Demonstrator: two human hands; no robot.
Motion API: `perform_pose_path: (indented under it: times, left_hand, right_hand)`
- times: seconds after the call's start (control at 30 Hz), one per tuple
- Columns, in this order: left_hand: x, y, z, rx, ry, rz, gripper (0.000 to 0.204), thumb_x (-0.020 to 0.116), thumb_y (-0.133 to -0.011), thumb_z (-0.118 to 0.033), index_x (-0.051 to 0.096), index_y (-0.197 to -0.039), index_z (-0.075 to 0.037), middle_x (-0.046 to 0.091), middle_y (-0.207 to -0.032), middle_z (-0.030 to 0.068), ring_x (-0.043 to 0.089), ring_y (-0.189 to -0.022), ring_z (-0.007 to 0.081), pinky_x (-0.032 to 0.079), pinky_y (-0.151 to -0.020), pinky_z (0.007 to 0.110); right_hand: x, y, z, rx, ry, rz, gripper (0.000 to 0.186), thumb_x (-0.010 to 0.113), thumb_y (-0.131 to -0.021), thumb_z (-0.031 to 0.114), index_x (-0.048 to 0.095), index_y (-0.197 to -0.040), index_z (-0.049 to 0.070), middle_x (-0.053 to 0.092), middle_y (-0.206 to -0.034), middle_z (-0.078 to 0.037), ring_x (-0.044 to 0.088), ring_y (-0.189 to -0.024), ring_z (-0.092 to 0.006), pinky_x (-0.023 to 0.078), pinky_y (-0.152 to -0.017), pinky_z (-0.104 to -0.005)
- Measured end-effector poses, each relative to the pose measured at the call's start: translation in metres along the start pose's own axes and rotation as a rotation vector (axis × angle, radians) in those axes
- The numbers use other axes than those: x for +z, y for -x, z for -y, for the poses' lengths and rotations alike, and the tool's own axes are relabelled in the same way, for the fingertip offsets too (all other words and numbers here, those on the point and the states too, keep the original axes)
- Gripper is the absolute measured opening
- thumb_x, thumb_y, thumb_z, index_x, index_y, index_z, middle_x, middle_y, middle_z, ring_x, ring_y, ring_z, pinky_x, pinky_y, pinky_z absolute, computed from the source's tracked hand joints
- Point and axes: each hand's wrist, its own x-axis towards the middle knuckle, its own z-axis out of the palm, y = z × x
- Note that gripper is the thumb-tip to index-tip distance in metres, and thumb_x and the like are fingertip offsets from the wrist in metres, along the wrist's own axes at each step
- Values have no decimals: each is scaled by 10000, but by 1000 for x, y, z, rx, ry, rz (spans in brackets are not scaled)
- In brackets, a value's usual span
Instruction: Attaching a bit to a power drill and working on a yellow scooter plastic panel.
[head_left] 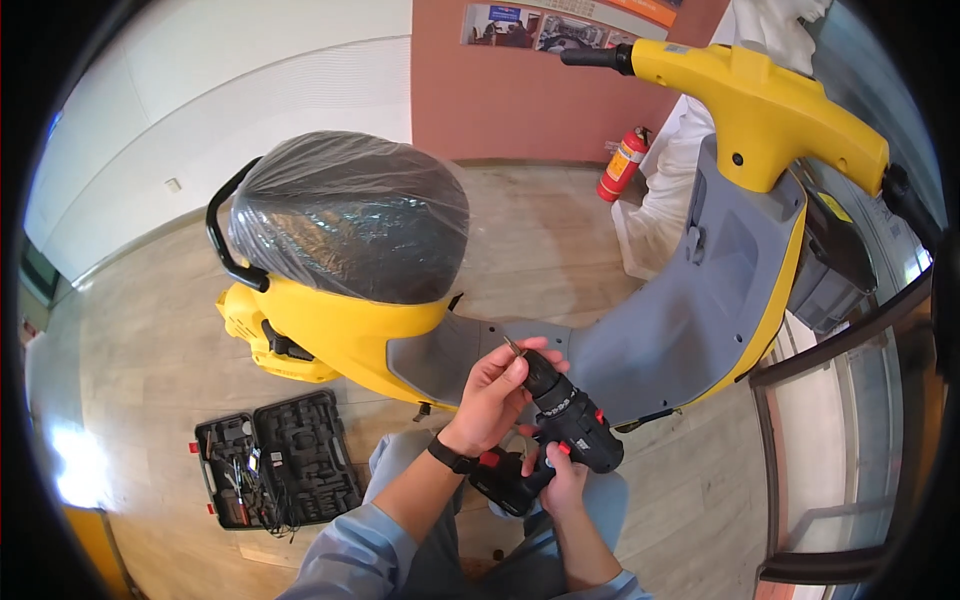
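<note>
A black cordless drill (582,432) with red accents is held over my lap, its chuck pointing up and away from me. My right hand (565,484) is closed around the grip, near the red switch. At the chuck end, my left hand (490,396) pinches a thin metal bit (513,347) between thumb and fingers; how deep the bit sits in the chuck I cannot tell. Just beyond both hands stands a yellow electric scooter (350,335) with a grey footboard (650,335). Clear plastic film covers its dark seat (350,220).
An open black tool case (310,450) with screwdrivers and cables lies on the wooden floor at left. The yellow handlebar (760,90) rises at far right. Behind it are a red fire extinguisher (623,165), white drapery (672,180) and a dark grey bin (830,270).
</note>
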Motion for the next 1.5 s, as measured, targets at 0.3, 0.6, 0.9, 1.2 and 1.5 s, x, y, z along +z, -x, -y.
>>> perform_pose_path:
  times: [0.3,0.6,0.9,1.2,1.5]
  left_hand:
    - [17,4,12,-22,125,-21,393,664,-954,-313,535,-1213,-48,610,-1154,97,610,-1127,265,472,-1022,435]
    - [23,2,4,-48,118,11,367,568,-992,-382,536,-1188,-73,616,-1090,97,630,-1043,271,472,-1011,464]
    - [23,-3,0,-229,346,-332,185,468,-993,-287,510,-1002,-108,546,-854,38,565,-764,193,521,-787,398]
    - [18,4,-4,-353,94,-272,178,490,-988,-262,495,-943,-90,538,-809,55,581,-718,205,530,-687,369]
    - [22,2,26,-242,-297,-164,209,469,-1027,-235,556,-948,-63,597,-876,66,587,-1149,226,517,-868,330]
  right_hand:
    - [-7,8,-9,-211,263,-57,230,616,-936,90,611,-1148,1,672,-981,-100,615,-710,-166,505,-670,-316]
    - [-42,12,-31,-246,926,24,132,673,-910,134,668,-1002,40,661,-846,-70,640,-830,-202,505,-755,-361]
    - [-16,-1,-13,-659,1043,56,610,801,-750,116,506,-1277,33,573,-1218,-184,600,-1082,-318,487,-903,-402]
    - [-40,-13,21,249,139,691,750,725,-855,291,262,-1421,124,366,-1368,-89,424,-1229,-202,385,-1008,-365]
    - [-19,-31,5,458,-90,246,582,426,-988,588,446,-1357,138,652,-945,-28,652,-760,-119,550,-591,-287]
